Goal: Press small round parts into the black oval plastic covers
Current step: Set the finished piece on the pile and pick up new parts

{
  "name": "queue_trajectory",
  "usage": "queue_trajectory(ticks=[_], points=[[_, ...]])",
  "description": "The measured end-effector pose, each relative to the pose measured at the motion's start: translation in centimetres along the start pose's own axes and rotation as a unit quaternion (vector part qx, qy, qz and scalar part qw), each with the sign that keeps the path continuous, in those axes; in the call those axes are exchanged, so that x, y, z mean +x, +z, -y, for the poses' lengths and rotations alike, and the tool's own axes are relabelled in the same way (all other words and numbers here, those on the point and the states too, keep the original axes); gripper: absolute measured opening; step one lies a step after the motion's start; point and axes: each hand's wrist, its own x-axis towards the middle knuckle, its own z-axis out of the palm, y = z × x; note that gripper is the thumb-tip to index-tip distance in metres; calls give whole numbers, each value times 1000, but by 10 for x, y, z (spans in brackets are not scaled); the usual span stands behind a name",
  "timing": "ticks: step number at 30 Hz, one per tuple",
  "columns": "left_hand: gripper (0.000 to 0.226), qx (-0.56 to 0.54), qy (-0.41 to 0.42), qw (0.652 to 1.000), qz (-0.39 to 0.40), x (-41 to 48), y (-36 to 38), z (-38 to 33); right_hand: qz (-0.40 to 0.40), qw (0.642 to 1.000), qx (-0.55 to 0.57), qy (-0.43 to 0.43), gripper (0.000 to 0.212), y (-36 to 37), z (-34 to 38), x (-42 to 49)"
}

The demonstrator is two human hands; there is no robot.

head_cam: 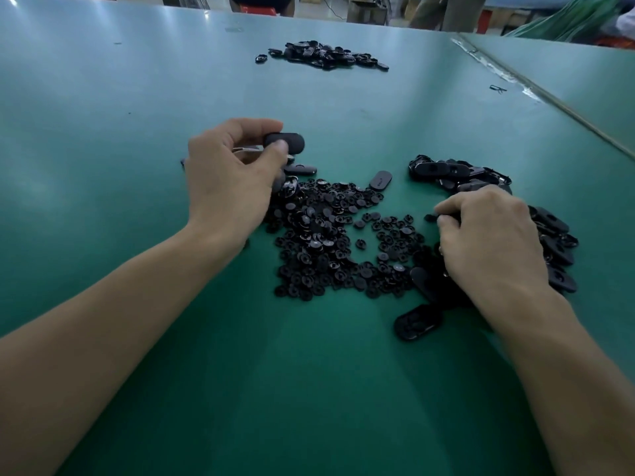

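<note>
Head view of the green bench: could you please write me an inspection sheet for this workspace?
Surface: green table, with a taped seam on its right side.
Job's things: heap of round parts in the middle; oval covers piled to its right; far pile of black pieces, too distant to sort.
Clutter: small dark scrap beside the seam.
Grips: left hand pinches one cover above the heap's edge; right hand is curled over the oval covers, and what it holds is hidden.
Cables: nothing seen on the table.
Surroundings: people standing beyond the far edge.
</note>
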Motion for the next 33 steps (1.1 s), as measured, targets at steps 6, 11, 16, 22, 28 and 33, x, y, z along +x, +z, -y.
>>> queue_trajectory(ticks=[6, 11, 16, 22, 28, 33], points=[[20, 29, -34, 999, -13, 11, -10, 8, -48, 997, 60, -4, 24, 1, 0, 2], [12, 180, -10, 983, -26, 12, -14, 9, -117, 987, 104, -40, 25, 0, 2, 3], [36, 319, 61, 945, -30, 10, -15, 7, -154, 958, 229, -79, 20, 0, 12, 0], [6, 126, 112, 983, 67, -20, 9, -11, -22, 868, 495, -39, 24, 6, 23, -2], [5, -15, 49, 978, 204, -40, 21, -11, 67, 776, 627, -14, 22, 12, 35, -7], [16, -49, 38, 971, 231, -39, 20, -6, 69, 777, 626, -15, 20, 11, 37, -10]])
